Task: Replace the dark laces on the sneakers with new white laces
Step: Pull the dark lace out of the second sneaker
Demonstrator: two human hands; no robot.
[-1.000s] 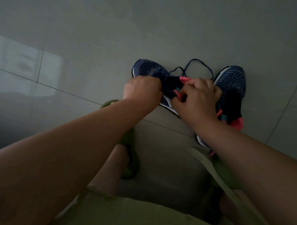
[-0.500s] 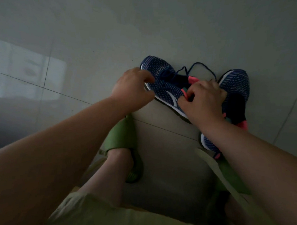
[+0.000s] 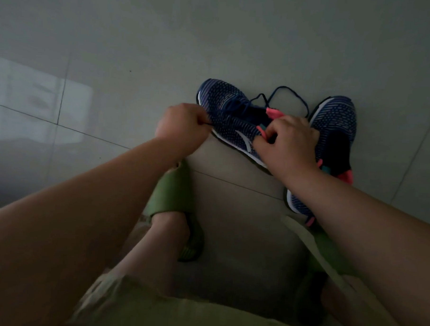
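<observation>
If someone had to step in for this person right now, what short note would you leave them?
Left hand: pinching the end of the dark lace at the side of the left sneaker.
Right hand: fingers curled at that sneaker's heel, steadying it.
Both sneakers lie on the tiled floor; the right sneaker is beside the hand, untouched.
Done: the dark lace is loosened, a loop lying free past the shoe.
Left: pull this lace out fully, unlace the other sneaker, thread white laces. No white laces are in view.

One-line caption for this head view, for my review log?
Left hand pinches a dark lace while right hand grips the heel of a blue sneaker on the tiled floor.
</observation>
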